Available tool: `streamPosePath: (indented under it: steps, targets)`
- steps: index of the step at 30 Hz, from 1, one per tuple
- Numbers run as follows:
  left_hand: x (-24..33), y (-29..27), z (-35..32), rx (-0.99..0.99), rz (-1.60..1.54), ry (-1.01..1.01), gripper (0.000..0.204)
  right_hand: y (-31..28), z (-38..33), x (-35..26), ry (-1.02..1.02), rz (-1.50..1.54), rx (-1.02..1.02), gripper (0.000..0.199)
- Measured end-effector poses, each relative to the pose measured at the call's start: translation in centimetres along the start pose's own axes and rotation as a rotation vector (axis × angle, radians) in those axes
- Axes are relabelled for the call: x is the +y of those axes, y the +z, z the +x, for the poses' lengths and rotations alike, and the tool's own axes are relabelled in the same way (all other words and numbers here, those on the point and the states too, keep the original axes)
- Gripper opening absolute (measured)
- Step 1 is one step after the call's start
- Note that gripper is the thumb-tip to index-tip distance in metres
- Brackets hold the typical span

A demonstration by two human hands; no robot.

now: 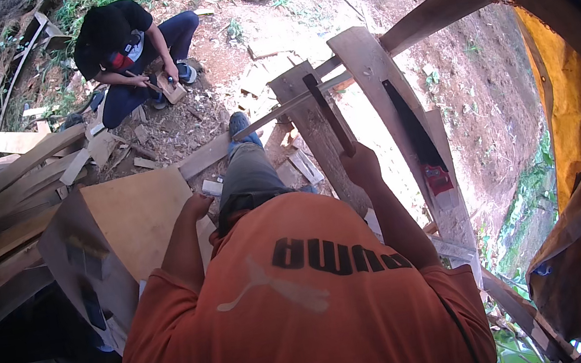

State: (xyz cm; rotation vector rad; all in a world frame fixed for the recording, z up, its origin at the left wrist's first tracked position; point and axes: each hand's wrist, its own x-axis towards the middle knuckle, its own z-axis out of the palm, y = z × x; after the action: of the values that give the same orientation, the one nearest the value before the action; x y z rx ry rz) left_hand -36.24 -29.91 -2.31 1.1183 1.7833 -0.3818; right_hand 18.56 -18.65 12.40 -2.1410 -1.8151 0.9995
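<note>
One dark bar-shaped tool [327,112] is gripped by its near end in the right hand [361,163], the fingers closed around it. It extends forward over the face of the inner plank [313,129], its far end near that plank's far edge; whether it touches the wood cannot be determined. The left hand [197,205] is loosely curled beside the right edge of a plywood panel [137,208]; whether it holds anything cannot be determined. A small pale block [212,187] lies just beyond its fingers.

To the right of the inner plank, and apart from it at the far end, is the outer plank [367,68]. A handsaw [414,129] rests lengthwise on it, dark blade toward the far end, red handle toward the near end, close to the right edge. A wooden beam [460,9] runs off from the outer plank toward the upper right.

Beyond the left hand, a co-worker [124,45] in dark clothing sits low on the ground [472,87], both hands at a piece of wood [172,90]. Long boards [1,202] are piled at the far left. A yellow-orange tarpaulin [564,103] hangs at the far right.
</note>
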Motion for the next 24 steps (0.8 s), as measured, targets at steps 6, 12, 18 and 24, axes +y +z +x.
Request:
streamPosePath:
  steps: [6,12,18,24]
  targets:
    - [1.1,-1.6,-2.5,0.157,-0.105,-0.074,0.068,-1.4,-1.4,-1.4,-0.096,0.138,0.104,0.027]
    - [-0.1,0.1,-0.9,-0.026,-0.005,-0.077,0.063,5.2,1.5,5.2,0.073,-0.066,-0.018,0.033]
    - [-2.3,2.6,-0.9,-0.063,0.065,-0.180,0.058,2.5,1.7,2.3,0.142,0.063,-0.118,0.036]
    - [-2.0,3.2,-1.3,-0.052,-0.014,-0.162,0.058,-1.7,-0.3,-0.3,-0.163,0.075,0.149,0.024]
